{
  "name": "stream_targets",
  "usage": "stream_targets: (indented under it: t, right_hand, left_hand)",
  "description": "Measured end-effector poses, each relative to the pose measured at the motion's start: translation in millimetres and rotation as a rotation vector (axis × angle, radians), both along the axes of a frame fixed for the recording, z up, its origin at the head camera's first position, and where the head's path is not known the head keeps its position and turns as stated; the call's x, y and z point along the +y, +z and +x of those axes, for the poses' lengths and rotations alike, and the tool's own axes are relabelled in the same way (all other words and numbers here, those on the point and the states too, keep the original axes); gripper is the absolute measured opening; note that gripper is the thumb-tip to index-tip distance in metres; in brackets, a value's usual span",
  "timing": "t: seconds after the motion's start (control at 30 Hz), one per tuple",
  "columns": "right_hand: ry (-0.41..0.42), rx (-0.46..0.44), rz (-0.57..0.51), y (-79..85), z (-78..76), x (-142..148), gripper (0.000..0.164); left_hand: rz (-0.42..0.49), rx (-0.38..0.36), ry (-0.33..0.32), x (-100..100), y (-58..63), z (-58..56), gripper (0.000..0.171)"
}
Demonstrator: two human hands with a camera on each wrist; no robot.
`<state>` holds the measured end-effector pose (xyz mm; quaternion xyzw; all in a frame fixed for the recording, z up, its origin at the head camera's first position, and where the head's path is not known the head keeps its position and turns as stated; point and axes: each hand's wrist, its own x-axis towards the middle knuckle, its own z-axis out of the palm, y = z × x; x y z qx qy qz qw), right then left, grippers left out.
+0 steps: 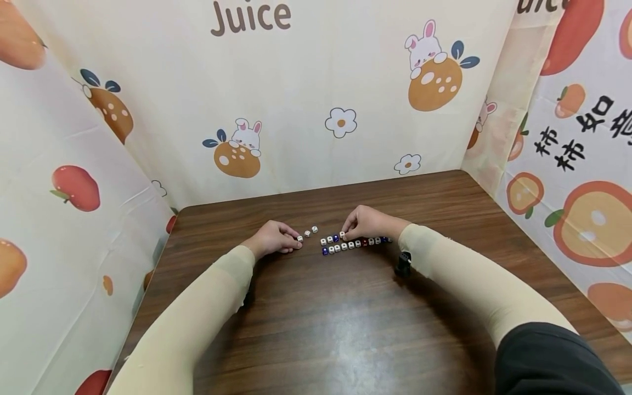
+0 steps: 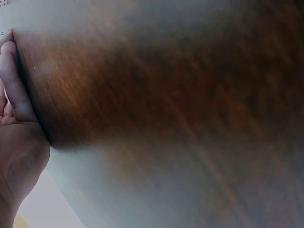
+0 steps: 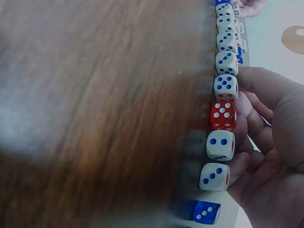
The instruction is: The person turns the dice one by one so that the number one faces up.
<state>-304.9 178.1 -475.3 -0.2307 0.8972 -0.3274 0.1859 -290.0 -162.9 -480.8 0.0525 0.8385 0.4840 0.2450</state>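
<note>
My left hand (image 1: 274, 238) pinches a white die (image 1: 299, 238) between thumb and fingertips at the left. Two loose white dice (image 1: 308, 233) lie just beyond it. My right hand (image 1: 367, 222) holds another white die (image 1: 342, 235) by its fingertips, at the right end of a short row with two white dice and a blue die (image 1: 336, 238). In front of that runs a longer row of mostly white dice (image 1: 344, 247), with a red die (image 3: 223, 115) and blue ones at its ends. In the right wrist view, the long row partly hides the right fingertips.
The dice lie on a dark brown wooden table (image 1: 316, 307). A printed curtain (image 1: 296, 82) with fruit and rabbits stands along the back edge, with more printed cloth at both sides. A small black device (image 1: 403, 264) is strapped at the right wrist.
</note>
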Motion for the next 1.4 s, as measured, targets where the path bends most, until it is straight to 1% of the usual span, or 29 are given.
stream_targets:
  t: [0.2,0.57,0.83,1.17,1.4]
  right_hand:
    - [0.017,0.004,0.008,3.8,0.1,-2.1,0.007]
    - [0.041,-0.048,0.002,2.4,-3.6,-2.5,0.006]
    - [0.046,-0.019,0.012,0.7,-4.3,-2.1,0.006]
    - [0.054,-0.016,-0.001,0.4,-5.0,-0.7,0.008]
    - [0.054,-0.061,-0.018,3.9,-6.3,2.4,0.014]
  left_hand:
    - [0.002,0.011,-0.005,2.0,1.0,-0.4,0.028]
    - [0.003,0.005,-0.005,2.0,-1.7,1.7,0.029]
    - [0.005,0.014,-0.007,-0.2,-2.4,0.5,0.029]
    - [0.006,0.007,-0.007,-1.0,-1.5,-0.2,0.030]
    - [0.009,0.010,-0.003,0.6,-0.2,1.9,0.029]
